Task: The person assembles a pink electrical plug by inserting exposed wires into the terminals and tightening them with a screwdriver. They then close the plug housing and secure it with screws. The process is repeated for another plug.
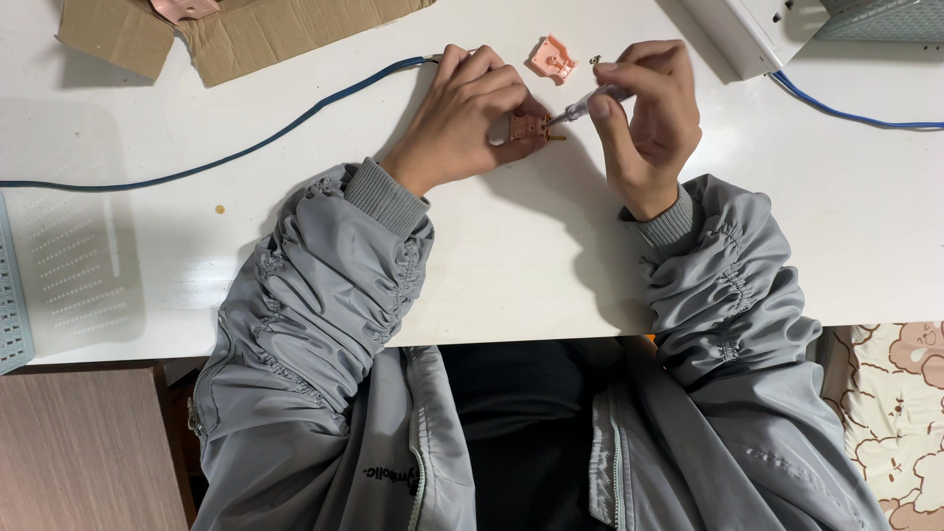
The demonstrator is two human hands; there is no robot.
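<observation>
My left hand (472, 113) pinches a small pink plug half (529, 126) with brass prongs against the white table (511, 256). My right hand (649, 108) grips a slim clear-handled screwdriver (590, 100), its tip resting on the plug half. The other pink plug cover (553, 56) lies loose on the table just beyond, with a tiny screw (596, 60) beside it. A blue cable (246, 147) runs from the left edge up to my left hand. Both arms wear grey jacket sleeves.
Torn brown cardboard (236, 29) lies at the top left. A white box (752, 29) sits at the top right with another blue wire (846, 113) trailing from it. A perforated grey tray (12, 295) pokes in at the left edge.
</observation>
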